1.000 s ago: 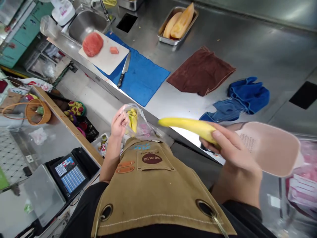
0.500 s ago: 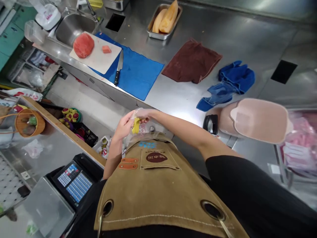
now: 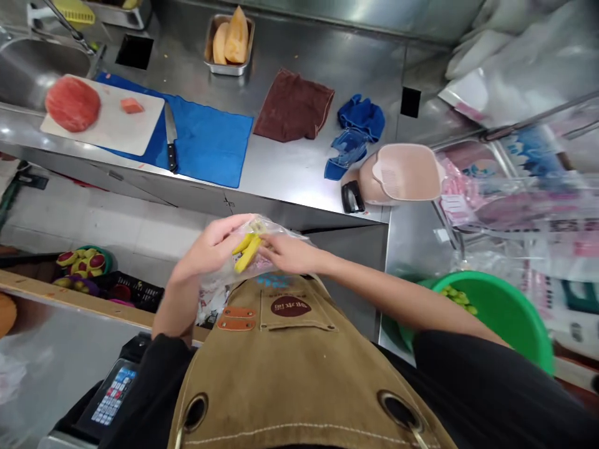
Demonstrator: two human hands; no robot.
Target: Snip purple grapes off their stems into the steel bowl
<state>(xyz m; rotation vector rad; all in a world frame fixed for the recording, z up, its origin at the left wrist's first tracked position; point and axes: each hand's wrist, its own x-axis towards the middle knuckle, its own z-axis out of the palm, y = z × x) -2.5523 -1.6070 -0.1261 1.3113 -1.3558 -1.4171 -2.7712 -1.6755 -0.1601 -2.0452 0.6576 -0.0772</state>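
Two or so yellow bananas [image 3: 247, 252] are in front of my apron, inside or against a clear plastic bag [image 3: 281, 231]; I cannot tell whether they lie fully in it. My left hand [image 3: 210, 249] grips the bag from the left, its fingers along the bag's upper edge and the thumb beside the bananas. From the right, my right hand [image 3: 292, 252] has its fingertips closed at the bananas' right end. Pink print shows on the bag below them. Part of the bag is hidden behind my hands.
Along the steel counter lie a cutting board [image 3: 145, 134] with melon flesh [image 3: 73, 104], a knife [image 3: 171, 137], a blue cloth [image 3: 210, 143], a brown cloth [image 3: 294, 106] and a pink bin [image 3: 407, 174]. A green tub [image 3: 519, 318] stands right; a scale [image 3: 110, 393] sits lower left.
My view has swung to the right, bringing the green tub into sight. Both hands are now further apart, the bag is spread wider, and more of the bananas shows.
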